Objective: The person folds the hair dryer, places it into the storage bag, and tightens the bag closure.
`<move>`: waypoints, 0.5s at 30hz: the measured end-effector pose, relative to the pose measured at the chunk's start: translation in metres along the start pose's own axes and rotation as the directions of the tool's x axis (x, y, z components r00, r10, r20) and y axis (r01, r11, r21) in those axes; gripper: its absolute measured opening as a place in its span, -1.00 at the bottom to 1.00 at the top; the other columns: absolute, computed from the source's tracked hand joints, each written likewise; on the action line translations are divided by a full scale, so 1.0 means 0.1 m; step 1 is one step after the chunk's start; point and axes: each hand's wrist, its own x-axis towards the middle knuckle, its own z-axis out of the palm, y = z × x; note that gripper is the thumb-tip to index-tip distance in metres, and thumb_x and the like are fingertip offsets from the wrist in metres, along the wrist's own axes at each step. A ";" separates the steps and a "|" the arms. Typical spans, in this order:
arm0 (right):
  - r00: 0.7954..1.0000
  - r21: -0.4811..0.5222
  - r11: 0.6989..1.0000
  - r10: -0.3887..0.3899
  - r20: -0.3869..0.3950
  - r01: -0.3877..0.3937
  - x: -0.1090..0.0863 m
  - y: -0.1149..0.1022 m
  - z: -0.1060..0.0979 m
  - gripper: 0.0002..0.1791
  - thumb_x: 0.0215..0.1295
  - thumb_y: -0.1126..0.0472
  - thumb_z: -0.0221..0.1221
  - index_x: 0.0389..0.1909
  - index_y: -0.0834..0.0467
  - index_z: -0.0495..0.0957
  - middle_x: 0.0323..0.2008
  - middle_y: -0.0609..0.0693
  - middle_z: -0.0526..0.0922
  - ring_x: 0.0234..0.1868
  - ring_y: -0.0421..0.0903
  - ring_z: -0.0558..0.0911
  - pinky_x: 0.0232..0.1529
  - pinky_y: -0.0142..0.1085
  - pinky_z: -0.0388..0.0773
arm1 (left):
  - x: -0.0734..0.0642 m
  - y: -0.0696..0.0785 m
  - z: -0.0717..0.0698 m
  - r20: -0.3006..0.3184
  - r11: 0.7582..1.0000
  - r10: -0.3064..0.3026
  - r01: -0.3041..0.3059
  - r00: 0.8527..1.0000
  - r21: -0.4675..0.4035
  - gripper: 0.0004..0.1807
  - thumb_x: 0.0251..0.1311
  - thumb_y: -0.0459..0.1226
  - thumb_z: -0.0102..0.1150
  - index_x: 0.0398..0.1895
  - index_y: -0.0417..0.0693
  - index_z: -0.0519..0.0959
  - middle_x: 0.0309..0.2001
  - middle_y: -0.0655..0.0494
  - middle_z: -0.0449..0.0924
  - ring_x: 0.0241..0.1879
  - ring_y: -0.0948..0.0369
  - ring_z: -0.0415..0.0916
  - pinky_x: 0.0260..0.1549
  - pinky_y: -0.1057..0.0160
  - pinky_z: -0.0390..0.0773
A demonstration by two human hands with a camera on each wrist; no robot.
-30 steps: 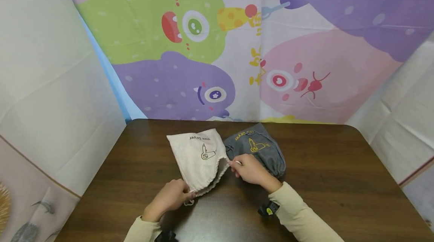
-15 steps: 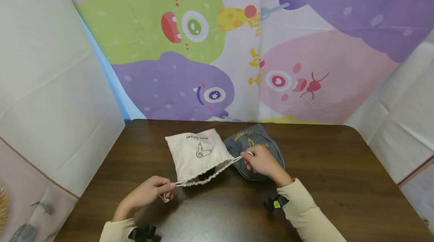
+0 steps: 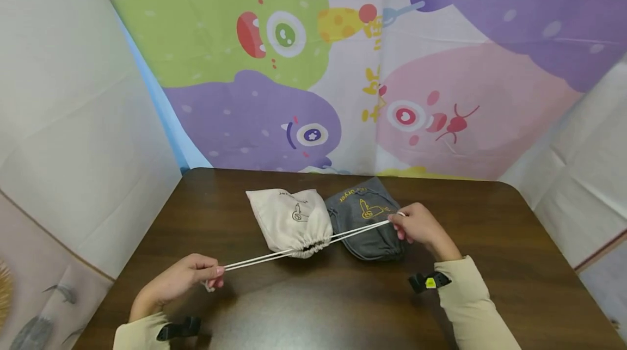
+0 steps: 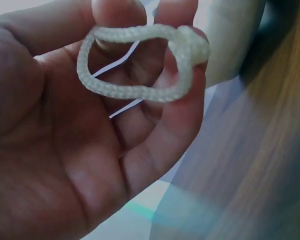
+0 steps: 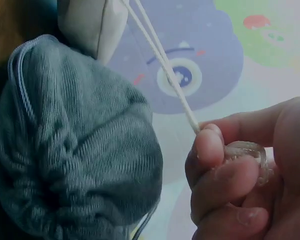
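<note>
A cream drawstring bag (image 3: 289, 219) printed with a hair dryer lies on the table, its mouth gathered into puckers with a small dark gap. White drawstrings (image 3: 257, 259) stretch taut from both sides of that mouth. My left hand (image 3: 188, 279) pinches the left cord; its knotted loop (image 4: 135, 92) hangs across the fingers in the left wrist view. At the other side my right hand (image 3: 421, 230) pinches the right cord, the end loop (image 5: 247, 150) curling inside the fingers. Beneath the right cord sits a grey drawstring bag (image 5: 80, 140) with a yellow hair dryer print, its mouth gathered.
The brown wooden table (image 3: 514, 263) spans the width in front of me. A cartoon-printed cloth (image 3: 274, 121) hangs behind its far edge, with pale cloth panels (image 3: 78, 94) at both sides. Each wrist wears a black camera strap (image 3: 178, 328).
Both hands have moved apart, left hand leftward and right hand rightward, drawing out the cords. The cream bag's mouth has gone from wide to bunched nearly closed.
</note>
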 end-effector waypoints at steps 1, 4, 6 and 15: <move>1.000 0.013 1.000 0.014 -0.002 -0.014 -0.01 0.01 -0.02 -0.60 0.34 0.25 0.07 -0.73 0.21 0.41 -0.81 -0.12 0.40 -0.79 -0.22 0.30 -0.71 -0.35 0.31 | -0.01 0.00 -0.01 -0.005 1.000 0.006 -0.006 1.000 -0.001 -0.63 0.44 -0.29 -0.09 -0.49 -0.40 0.45 -0.42 0.19 0.56 -0.36 0.34 0.48 -0.32 0.31 0.49; 1.000 0.074 0.997 0.003 0.000 -0.003 -0.01 0.02 -0.03 -0.61 0.36 0.22 0.09 -0.69 0.25 0.43 -0.78 -0.12 0.43 -0.78 -0.23 0.33 -0.70 -0.36 0.32 | 0.00 -0.01 -0.01 -0.055 1.000 0.024 -0.024 0.998 -0.003 -0.63 0.46 -0.29 -0.12 -0.50 -0.36 0.43 -0.38 0.19 0.55 -0.31 0.30 0.49 -0.28 0.30 0.49; 0.999 0.131 0.991 -0.034 0.000 0.034 0.00 0.01 -0.02 -0.60 0.37 0.20 0.11 -0.66 0.32 0.45 -0.75 -0.12 0.45 -0.76 -0.25 0.36 -0.68 -0.38 0.35 | 0.04 -0.02 0.02 -0.113 0.999 0.053 -0.053 0.992 0.007 -0.64 0.47 -0.30 -0.12 -0.50 -0.34 0.43 -0.34 0.17 0.55 -0.27 0.30 0.49 -0.25 0.31 0.48; 0.972 0.302 0.924 -0.227 -0.057 0.234 0.05 -0.14 0.08 -0.68 0.37 0.26 0.12 -0.52 0.41 0.54 -0.63 -0.16 0.55 -0.62 -0.28 0.46 -0.59 -0.41 0.40 | 0.37 0.10 0.25 -0.349 0.948 0.303 -0.316 0.886 0.021 -0.66 0.44 -0.42 -0.14 -0.57 -0.27 0.41 -0.08 0.29 0.58 -0.14 0.37 0.54 -0.21 0.36 0.55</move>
